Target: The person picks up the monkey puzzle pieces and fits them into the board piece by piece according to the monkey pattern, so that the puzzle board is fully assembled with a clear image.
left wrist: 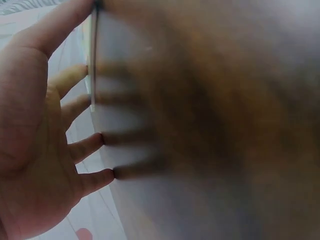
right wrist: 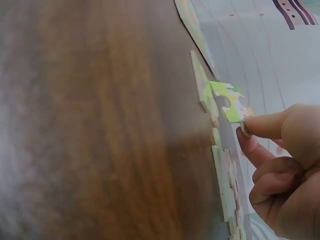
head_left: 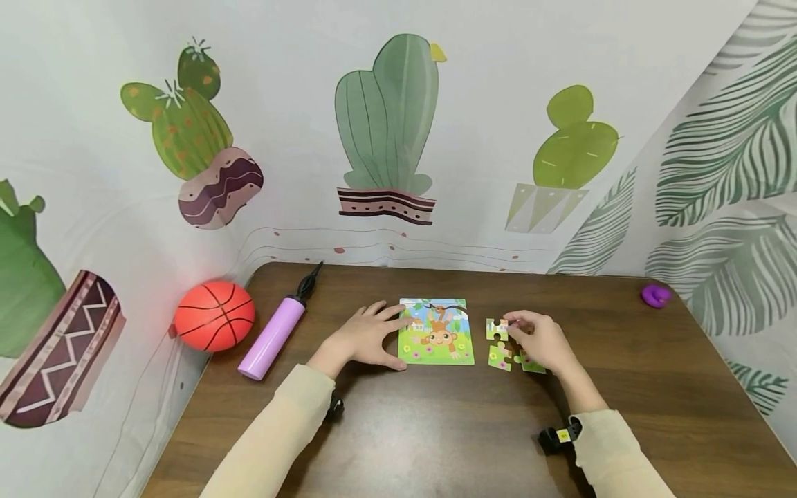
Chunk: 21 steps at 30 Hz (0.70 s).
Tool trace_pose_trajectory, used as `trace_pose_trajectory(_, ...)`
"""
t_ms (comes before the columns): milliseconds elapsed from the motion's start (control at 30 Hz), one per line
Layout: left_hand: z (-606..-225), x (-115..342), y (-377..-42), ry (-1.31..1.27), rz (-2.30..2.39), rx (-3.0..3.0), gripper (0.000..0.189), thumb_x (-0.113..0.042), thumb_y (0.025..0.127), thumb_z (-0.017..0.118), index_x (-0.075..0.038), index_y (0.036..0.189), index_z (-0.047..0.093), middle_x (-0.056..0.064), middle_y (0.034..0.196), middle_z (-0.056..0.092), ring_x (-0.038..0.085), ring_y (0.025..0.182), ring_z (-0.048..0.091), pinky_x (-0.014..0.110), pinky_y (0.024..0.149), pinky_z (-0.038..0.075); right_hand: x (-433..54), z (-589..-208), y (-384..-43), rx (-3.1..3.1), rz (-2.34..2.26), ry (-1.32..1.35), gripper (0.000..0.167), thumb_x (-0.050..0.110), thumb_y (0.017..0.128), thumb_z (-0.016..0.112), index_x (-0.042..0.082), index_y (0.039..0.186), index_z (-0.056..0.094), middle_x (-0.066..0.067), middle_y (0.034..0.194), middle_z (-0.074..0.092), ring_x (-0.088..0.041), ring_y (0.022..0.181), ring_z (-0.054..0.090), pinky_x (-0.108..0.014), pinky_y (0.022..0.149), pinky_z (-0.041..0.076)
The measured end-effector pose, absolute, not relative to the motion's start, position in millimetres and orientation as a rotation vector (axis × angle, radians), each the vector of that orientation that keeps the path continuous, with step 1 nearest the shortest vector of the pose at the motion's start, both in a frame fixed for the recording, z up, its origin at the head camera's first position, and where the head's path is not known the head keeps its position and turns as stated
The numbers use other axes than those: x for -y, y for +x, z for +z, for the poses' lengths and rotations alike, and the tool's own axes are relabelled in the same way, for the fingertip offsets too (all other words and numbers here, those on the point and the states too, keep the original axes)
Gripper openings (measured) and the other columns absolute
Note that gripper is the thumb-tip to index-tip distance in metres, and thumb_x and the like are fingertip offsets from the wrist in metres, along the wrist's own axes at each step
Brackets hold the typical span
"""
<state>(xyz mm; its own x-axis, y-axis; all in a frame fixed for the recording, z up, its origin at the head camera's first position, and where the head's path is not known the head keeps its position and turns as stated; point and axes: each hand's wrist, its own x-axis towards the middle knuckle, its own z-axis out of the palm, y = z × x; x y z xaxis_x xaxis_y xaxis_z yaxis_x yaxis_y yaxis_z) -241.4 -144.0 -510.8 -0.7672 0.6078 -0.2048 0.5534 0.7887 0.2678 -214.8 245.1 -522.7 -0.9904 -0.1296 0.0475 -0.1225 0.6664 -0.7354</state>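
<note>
A square monkey picture puzzle (head_left: 438,356) lies flat near the middle of the brown table. My left hand (head_left: 369,337) is spread at its left side, fingertips on the table and at the puzzle's edge. To the right of the puzzle, my right hand (head_left: 544,340) pinches a puzzle piece (head_left: 494,328) between thumb and forefinger. In the right wrist view that puzzle piece (right wrist: 229,102) is tilted up off the table, its notch showing. Below it lie more loose pieces, one with a flower (head_left: 500,358) and a green one (head_left: 533,365) partly under my right hand.
A lilac hand pump (head_left: 274,337) with a black nozzle lies left of my left hand, beside an orange basketball (head_left: 214,316) at the table's left edge. A small purple object (head_left: 656,296) sits at the far right corner. A cactus-print wall covering (head_left: 479,159) rises behind the table.
</note>
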Motion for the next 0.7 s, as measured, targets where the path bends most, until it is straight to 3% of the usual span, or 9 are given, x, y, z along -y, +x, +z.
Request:
trace_pose_trajectory(167,-507.9,144.9,-244.3,0.888,0.241,-2.683,0.099,-0.076,0.080,0.072,-0.036,0.163,0.036,-0.003,0.172,0.021,0.036,0.156,0.018,0.061,0.120,0.022,-244.2,-520.2,-215.8,-2.866,-1.302,-0.217,0.025,0.020,0.103,0.068,0.005,0.123,0.073,-0.009,0.103,0.074,-0.024,0.086,0.066,-0.034,0.065,0.052)
trace_pose_trajectory(300,-506.4,144.8,-245.0,0.888,0.229,-2.681,0.099,-0.075,0.080,0.074,-0.036,0.163,0.037,-0.002,0.171,0.022,0.036,0.156,0.019,0.060,0.120,0.023,-242.0,-519.6,-217.3,-2.855,-1.330,-0.185,0.025,0.022,0.102,0.069,0.005,0.119,0.075,-0.009,0.106,0.076,-0.026,0.095,0.067,-0.035,0.071,0.053)
trace_pose_trajectory(433,-505.4,144.1,-245.0,0.899,0.242,-2.685,0.099,-0.073,0.080,0.075,-0.034,0.162,0.038,-0.001,0.171,0.024,0.037,0.155,0.020,0.062,0.119,0.024,-236.7,-519.5,-219.4,-2.830,-1.352,-0.176,0.024,0.022,0.102,0.070,0.004,0.116,0.076,-0.011,0.108,0.076,-0.018,0.089,0.067,-0.030,0.065,0.052)
trace_pose_trajectory(567,-504.7,143.9,-244.6,0.900,0.250,-2.684,0.099,-0.073,0.080,0.076,-0.033,0.162,0.038,-0.001,0.171,0.024,0.037,0.155,0.020,0.062,0.119,0.024,-226.1,-518.5,-221.3,-2.746,-1.399,-0.158,0.024,0.022,0.102,0.070,0.004,0.117,0.076,-0.013,0.106,0.075,-0.013,0.059,0.056,-0.029,0.049,0.045)
trace_pose_trajectory(667,-505.0,144.0,-244.4,0.894,0.247,-2.684,0.100,-0.073,0.079,0.076,-0.034,0.163,0.037,-0.001,0.171,0.023,0.036,0.156,0.019,0.061,0.119,0.024,-214.1,-517.1,-222.6,-2.681,-1.440,-0.162,0.024,0.020,0.102,0.070,0.004,0.118,0.075,-0.013,0.106,0.075,-0.016,0.055,0.054,-0.031,0.046,0.044)
trace_pose_trajectory(700,-505.3,144.0,-244.3,0.895,0.249,-2.685,0.100,-0.073,0.079,0.076,-0.034,0.163,0.038,-0.001,0.171,0.024,0.036,0.156,0.019,0.061,0.119,0.024,-209.2,-516.7,-223.3,-2.673,-1.445,-0.174,0.023,0.019,0.102,0.070,0.003,0.118,0.075,-0.012,0.106,0.075,-0.017,0.061,0.058,-0.031,0.050,0.046)
